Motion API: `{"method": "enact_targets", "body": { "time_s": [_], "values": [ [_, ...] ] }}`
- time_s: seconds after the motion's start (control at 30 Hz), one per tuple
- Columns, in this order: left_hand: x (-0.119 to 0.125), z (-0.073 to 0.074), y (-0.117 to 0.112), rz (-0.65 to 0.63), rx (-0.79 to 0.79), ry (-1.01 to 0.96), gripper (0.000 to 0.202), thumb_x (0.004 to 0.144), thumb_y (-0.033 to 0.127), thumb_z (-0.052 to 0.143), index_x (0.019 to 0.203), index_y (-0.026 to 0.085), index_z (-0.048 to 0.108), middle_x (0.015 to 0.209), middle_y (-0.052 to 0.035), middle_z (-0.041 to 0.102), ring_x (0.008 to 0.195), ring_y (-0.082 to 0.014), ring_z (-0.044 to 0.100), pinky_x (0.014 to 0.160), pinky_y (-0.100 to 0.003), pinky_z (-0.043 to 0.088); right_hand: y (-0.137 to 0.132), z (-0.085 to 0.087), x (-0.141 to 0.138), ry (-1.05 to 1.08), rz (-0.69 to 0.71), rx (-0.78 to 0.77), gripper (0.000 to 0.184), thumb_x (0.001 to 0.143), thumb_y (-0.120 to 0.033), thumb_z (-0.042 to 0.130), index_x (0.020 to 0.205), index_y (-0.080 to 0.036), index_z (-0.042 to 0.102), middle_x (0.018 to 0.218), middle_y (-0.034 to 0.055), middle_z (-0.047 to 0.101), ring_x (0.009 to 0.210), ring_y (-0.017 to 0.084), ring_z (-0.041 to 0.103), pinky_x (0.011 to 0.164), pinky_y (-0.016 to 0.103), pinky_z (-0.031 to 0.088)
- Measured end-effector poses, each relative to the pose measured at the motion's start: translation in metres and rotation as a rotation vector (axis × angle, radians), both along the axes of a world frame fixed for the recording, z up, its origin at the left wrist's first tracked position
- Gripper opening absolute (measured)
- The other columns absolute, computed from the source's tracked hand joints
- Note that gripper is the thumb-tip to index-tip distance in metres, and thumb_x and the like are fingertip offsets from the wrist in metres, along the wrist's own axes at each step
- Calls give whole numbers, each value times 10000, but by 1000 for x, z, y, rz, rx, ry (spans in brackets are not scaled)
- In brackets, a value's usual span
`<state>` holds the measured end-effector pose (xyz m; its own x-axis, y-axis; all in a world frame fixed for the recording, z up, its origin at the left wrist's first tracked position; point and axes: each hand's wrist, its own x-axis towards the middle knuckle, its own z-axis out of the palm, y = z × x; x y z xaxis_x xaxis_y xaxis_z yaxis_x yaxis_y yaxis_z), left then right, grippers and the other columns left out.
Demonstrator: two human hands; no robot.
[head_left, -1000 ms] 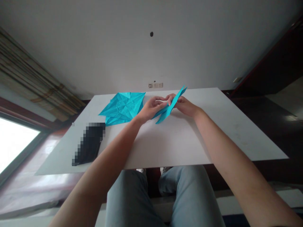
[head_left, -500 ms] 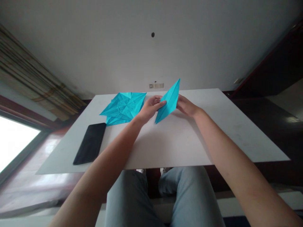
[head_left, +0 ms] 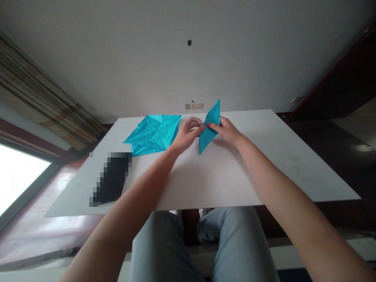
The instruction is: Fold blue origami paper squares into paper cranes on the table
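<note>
A piece of folded blue origami paper [head_left: 208, 137] is held up over the table, tilted, with one point upward and another downward. My left hand [head_left: 189, 133] pinches its left edge between thumb and fingers. On the other side, my right hand [head_left: 227, 129] grips the paper with the thumb on the near face; its fingers are partly hidden behind. Left of my left hand, creased blue paper sheets [head_left: 154, 133] lie spread on the table.
The white table [head_left: 205, 184] reaches from the wall to my knees. A dark flat object [head_left: 113, 178], blurred by pixels, lies at its left side, near my left forearm. Wall sockets [head_left: 194, 106] sit just beyond the far edge.
My right thumb has come round from behind onto the near face of the folded paper. The paper has turned and its edges now bend inward at the middle.
</note>
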<state>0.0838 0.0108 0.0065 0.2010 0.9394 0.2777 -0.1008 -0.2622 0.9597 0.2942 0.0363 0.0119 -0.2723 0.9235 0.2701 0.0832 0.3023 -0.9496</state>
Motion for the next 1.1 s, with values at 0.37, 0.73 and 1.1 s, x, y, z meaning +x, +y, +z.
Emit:
{"method": "enact_targets", "body": {
  "time_s": [0.37,0.73,1.1],
  "values": [
    [-1,-6,4,-25,35,-48,491,824,478,1037,1014,205,676,979,-3,736,814,-115,735,719,-220,608,4,0,3,-9,76,59,545,804,-706,950,926,-223,728,877,20,745,802,187,646,751,328,562],
    [-10,-12,16,150,171,5,284,979,419,895,1206,258,840,1025,-36,752,719,-99,659,631,-205,551,-1,9,4,142,138,-128,640,842,-840,870,982,-223,775,910,23,738,701,134,658,633,265,559],
    [-4,-12,12,43,189,-20,491,968,399,912,1421,312,742,1035,-13,725,794,-133,739,707,-244,641,1,4,2,61,119,12,641,777,-800,974,934,-238,708,766,-32,643,671,126,558,619,280,471]
  ]
}}
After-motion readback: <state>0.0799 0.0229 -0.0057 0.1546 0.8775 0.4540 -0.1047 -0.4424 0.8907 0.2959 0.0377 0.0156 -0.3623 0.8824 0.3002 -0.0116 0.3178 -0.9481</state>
